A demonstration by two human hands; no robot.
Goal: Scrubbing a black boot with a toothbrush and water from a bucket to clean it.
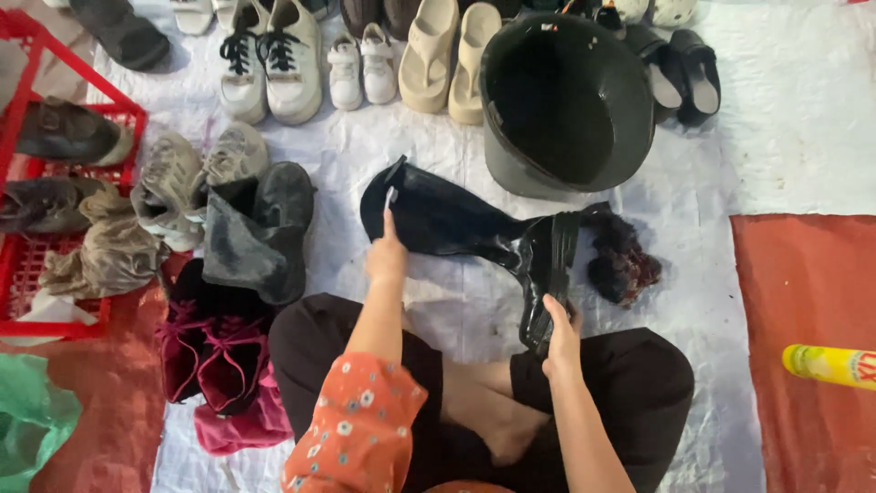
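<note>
A long, wet, shiny black boot lies on its side on the white sheet in front of my crossed legs. My left hand rests on the boot's shaft near its open top and grips a small white thing, too small to identify. My right hand grips the boot's sole at the foot end. A dark reddish furry cloth or brush lies against the boot's foot, to the right.
A black plastic basin stands tilted just behind the boot. Rows of white and beige shoes line the back. Dirty grey boots, maroon shoes and a red crate sit left. A yellow can lies right.
</note>
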